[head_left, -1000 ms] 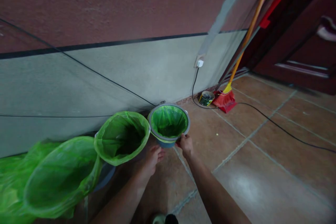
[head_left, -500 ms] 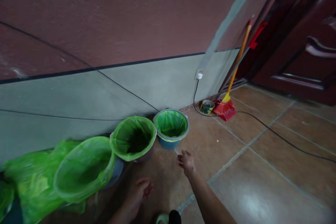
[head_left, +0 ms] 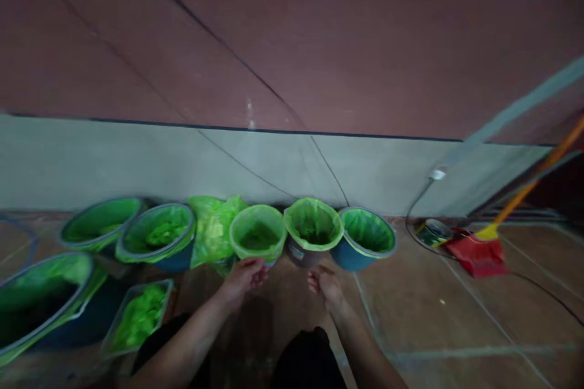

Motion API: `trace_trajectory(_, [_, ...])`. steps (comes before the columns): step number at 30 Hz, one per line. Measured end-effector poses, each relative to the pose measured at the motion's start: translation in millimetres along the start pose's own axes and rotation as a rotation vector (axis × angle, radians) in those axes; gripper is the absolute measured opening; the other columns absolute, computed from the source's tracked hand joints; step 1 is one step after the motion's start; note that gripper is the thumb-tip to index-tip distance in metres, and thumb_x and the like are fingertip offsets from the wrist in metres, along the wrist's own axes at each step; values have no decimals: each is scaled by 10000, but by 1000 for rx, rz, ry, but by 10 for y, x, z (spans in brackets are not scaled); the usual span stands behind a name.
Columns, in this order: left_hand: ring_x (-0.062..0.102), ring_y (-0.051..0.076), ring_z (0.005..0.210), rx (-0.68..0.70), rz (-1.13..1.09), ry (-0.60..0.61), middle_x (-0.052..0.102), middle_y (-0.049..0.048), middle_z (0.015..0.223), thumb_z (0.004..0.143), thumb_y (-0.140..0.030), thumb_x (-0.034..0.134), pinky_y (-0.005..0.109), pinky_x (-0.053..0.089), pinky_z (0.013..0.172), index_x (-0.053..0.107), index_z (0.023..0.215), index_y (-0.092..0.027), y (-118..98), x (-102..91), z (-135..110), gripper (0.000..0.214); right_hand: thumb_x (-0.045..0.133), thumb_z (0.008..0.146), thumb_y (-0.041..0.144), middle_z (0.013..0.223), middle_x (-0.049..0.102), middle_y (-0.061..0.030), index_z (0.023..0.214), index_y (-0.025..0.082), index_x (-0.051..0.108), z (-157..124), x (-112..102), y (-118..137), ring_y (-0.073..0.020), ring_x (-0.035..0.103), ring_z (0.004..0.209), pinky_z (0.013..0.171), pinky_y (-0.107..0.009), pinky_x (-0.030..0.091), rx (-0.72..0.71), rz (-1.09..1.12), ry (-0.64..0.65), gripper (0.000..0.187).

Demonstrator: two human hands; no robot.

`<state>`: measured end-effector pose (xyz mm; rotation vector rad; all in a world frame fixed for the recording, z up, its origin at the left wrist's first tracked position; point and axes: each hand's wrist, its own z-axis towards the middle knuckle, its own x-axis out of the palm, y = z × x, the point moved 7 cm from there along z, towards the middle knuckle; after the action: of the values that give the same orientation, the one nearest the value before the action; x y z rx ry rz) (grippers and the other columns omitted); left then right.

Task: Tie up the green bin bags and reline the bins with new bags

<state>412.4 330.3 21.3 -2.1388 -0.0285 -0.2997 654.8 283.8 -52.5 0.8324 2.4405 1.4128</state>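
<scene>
My left hand (head_left: 247,281) hovers at the near rim of a bucket (head_left: 258,250) lined with a pale green bag. Its fingers are loosely curled with nothing seen in them; whether they touch the rim, I cannot tell. In front of a grey-brown bucket (head_left: 301,257), also bag-lined, is my right hand (head_left: 325,284), fingers bent and apart, holding nothing. A blue bucket (head_left: 353,258) with a green liner stands just right of it. Left of the pale-lined bucket, a bulging green plastic bag (head_left: 212,228) leans by the wall.
More lined buckets stand left, including a blue one (head_left: 176,260) and a large one (head_left: 86,310). A clear tub (head_left: 139,316) holds green plastic. Right, along the wall, are a tin (head_left: 433,233), a red dustpan (head_left: 479,255), a yellow-handled broom (head_left: 520,206) and a cable (head_left: 542,295).
The view has swung left and levelled, bringing more buckets and the tub into sight. Both hands are now closer to the pale-lined and grey-brown buckets.
</scene>
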Motion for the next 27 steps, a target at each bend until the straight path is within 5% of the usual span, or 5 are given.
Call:
trace_trajectory(6, [705, 164, 706, 105, -276, -250, 753, 98, 833, 793, -185, 703, 261, 547, 667, 680, 944, -130, -322, -1446, -599, 163, 661, 773, 289, 672, 669, 3, 920, 168, 590, -676, 1678, 69, -110, 596, 523, 483, -200, 455, -21, -200, 355, 204])
trace_trajectory(10, [690, 133, 651, 68, -408, -541, 730, 67, 779, 829, -93, 607, 227, 539, 623, 636, 944, -142, -96, -2624, -883, 128, 618, 813, 265, 663, 645, 26, 911, 163, 587, -1030, 2574, -324, -84, 567, 492, 462, -176, 423, -15, -400, 547, 145])
trace_trajectory(14, [660, 118, 606, -3, -436, -672, 703, 38, 766, 817, -77, 585, 215, 510, 584, 608, 909, -147, 211, -3452, -844, 118, 557, 891, 235, 637, 619, 35, 898, 171, 560, -1068, 3223, -809, -74, 554, 466, 463, -171, 433, 72, -517, 567, 65])
trace_trajectory(19, [663, 157, 699, -12, -373, -706, 679, 52, 856, 814, -273, 669, 258, 514, 623, 627, 930, -152, 205, -4021, -318, 173, 483, 970, 249, 609, 585, 45, 849, 179, 521, -794, 4038, -1077, -58, 516, 443, 458, -154, 426, 90, -601, 499, 144])
trace_trajectory(27, [660, 282, 955, -73, -288, -760, 689, 132, 973, 759, -422, 715, 399, 558, 745, 623, 894, -162, -80, -4502, 934, 307, 486, 969, 396, 632, 570, 14, 820, 186, 551, 28, 5073, -1320, -106, 563, 495, 461, -212, 475, 65, -657, 377, 266])
